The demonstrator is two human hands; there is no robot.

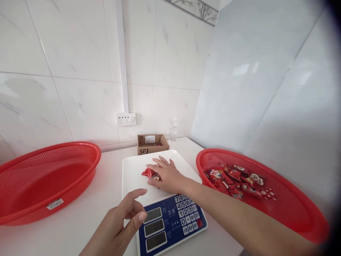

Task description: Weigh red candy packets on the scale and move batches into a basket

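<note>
A white electronic scale (133, 167) with a blue keypad panel (173, 220) sits in the middle of the white counter. My right hand (166, 174) lies on the scale's platform, fingers closed over red wrapped candies (148, 173). My left hand (125, 217) hovers at the scale's front left corner, fingers loosely curled and apart, holding nothing. To the right, a red mesh basket (293, 209) holds several red wrapped candies (237, 179).
A second red mesh basket (48, 177) stands on the left with nothing visible in it. At the back against the tiled wall are a small cardboard box (152, 143), a clear bottle (173, 131) and a wall socket (126, 119). A white panel rises on the right.
</note>
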